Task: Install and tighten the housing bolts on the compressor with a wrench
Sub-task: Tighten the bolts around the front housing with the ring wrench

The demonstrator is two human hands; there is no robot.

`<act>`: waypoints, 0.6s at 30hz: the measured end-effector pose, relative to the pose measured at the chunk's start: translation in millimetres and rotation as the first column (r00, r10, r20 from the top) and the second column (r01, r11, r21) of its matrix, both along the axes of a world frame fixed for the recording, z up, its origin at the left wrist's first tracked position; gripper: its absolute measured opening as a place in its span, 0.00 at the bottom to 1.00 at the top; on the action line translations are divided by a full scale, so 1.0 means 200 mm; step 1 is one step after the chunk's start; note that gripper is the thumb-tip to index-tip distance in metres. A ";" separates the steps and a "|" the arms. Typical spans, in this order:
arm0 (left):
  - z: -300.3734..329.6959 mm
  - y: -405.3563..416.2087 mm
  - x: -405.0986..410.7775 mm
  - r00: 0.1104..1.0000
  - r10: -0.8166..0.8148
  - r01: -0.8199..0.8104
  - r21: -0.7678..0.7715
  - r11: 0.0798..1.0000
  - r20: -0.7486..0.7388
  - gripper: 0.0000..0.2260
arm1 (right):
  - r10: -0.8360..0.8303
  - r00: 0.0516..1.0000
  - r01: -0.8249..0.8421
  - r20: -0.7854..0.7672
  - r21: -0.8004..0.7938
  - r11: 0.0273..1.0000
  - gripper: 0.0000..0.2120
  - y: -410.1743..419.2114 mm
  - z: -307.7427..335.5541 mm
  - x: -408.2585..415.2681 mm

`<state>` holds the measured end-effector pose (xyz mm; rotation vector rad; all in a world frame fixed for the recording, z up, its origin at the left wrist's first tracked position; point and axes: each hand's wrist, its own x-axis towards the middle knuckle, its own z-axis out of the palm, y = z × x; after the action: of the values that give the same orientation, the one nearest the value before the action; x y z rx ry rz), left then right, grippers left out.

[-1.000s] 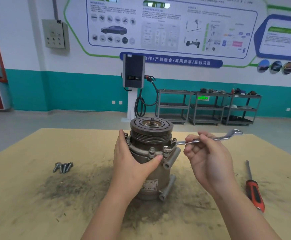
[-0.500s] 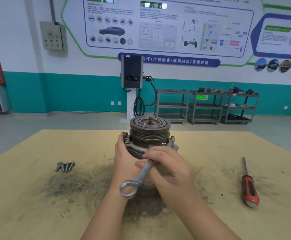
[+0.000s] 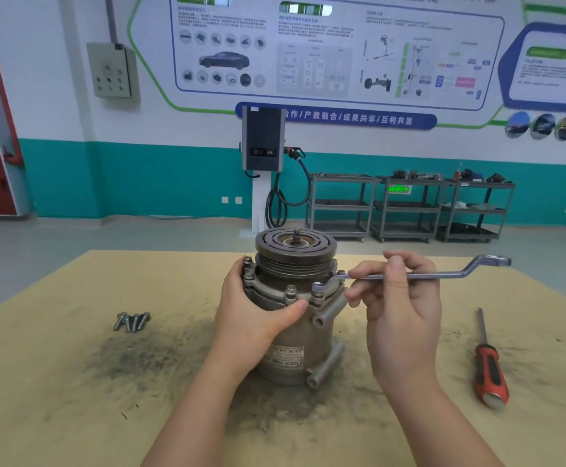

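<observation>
I see bright, even indoor light, soft shadows on the table (image 3: 72, 416), wide-angle bending at the frame edges, slightly soft wall posters (image 3: 325, 52).

Between your hands the compressor (image 3: 291, 318) is dull, grimy cast metal; your wrench (image 3: 419, 274) is polished steel; the desk (image 3: 72, 399) is matt, soot-smudged board.

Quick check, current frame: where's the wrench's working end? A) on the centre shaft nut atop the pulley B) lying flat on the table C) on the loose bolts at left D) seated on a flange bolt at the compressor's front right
D: the wrench, held in the right hand, has its ring end over a flange bolt on the compressor, which the left hand holds.
</observation>
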<state>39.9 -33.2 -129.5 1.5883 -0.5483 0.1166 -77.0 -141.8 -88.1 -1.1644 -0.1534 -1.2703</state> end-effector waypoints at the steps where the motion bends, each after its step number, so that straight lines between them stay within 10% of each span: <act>1: 0.01 0.00 0.00 1.000 -0.007 0.007 -0.002 1.000 0.006 0.37 | 0.030 1.000 -0.030 0.001 0.018 0.999 0.04 -0.01 0.00 0.00; 11: 0.03 0.03 -0.06 0.998 0.036 -0.041 0.087 0.995 0.061 0.54 | 0.259 0.965 -0.239 -0.035 0.283 0.929 0.10 -0.10 0.01 0.01; 18: -0.01 0.00 -0.05 0.996 0.058 -0.061 0.045 0.997 0.068 0.53 | -0.222 0.971 0.238 0.090 -0.253 0.938 0.07 0.03 -0.11 0.02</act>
<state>29.4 -32.8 -131.2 1.6521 -0.5593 0.2029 -72.1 -136.7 -110.2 -1.4027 -0.2417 -1.5268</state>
